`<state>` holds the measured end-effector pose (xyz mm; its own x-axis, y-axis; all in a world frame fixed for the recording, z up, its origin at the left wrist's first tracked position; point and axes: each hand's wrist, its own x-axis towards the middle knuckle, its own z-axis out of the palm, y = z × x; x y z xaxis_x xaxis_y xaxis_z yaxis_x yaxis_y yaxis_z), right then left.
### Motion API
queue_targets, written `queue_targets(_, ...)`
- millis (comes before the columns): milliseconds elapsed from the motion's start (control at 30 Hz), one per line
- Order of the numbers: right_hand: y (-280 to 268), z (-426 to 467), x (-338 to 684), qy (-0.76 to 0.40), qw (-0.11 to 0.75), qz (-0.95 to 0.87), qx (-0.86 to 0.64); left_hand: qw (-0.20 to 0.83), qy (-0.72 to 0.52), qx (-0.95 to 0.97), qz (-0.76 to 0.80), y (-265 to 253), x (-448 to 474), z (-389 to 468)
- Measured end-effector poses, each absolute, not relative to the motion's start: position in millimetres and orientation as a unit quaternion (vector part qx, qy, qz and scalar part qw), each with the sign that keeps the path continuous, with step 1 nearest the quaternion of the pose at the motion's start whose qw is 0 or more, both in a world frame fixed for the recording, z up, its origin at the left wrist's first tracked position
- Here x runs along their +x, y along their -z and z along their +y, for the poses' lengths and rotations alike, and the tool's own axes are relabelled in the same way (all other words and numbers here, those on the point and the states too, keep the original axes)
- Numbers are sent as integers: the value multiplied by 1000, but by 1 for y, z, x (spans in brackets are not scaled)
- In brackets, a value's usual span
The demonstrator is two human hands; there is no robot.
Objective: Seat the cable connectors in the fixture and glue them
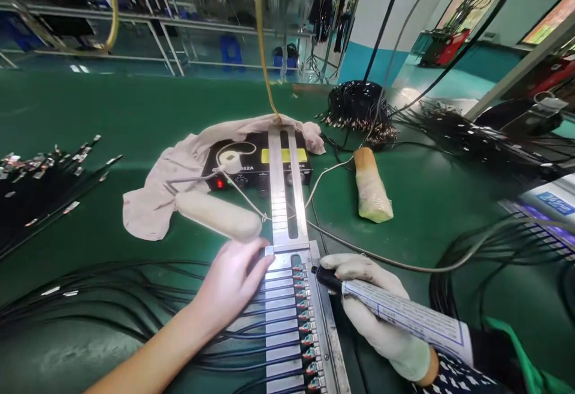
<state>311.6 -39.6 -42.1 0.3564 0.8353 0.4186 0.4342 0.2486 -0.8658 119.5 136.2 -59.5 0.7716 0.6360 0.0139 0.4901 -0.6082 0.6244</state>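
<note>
On the green tabletop [112,112], a metal fixture [327,325] extends from the near edge of view toward the middle. A row of black cables [284,345] lies side by side across it, entering from the left, with small metal connectors [309,340] at their right ends and coloured wires exposed beside them.

The bare left hand [236,271] rests at the upper left corner of the fixture, thumb and fingertips at its edge; whether this grip pinches anything cannot be told. The gloved right hand [380,322] has its grip closed around a labelled tube [404,310]. The tube slants, its black tip near the right side of the fixture; contact cannot be confirmed.

Beyond the fixture, a slotted metal bar [278,202] stretches in front of a black box [251,163] showing a red light. A pale cloth [150,202] drapes around the box. To the right lies a wrapped roll [372,187]; behind it sits a cable pile [357,103].
</note>
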Motion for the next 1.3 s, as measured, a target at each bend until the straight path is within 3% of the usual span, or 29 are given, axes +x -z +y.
queue_targets(233, 47, -42, 313, -169, 539, -579, -588, 294, -139, 896, 303, 61, 118, 136)
queue_targets(1300, 45, -39, 314, -177, 549, -567, -587, 273, -158, 904, 287, 58, 118, 136)
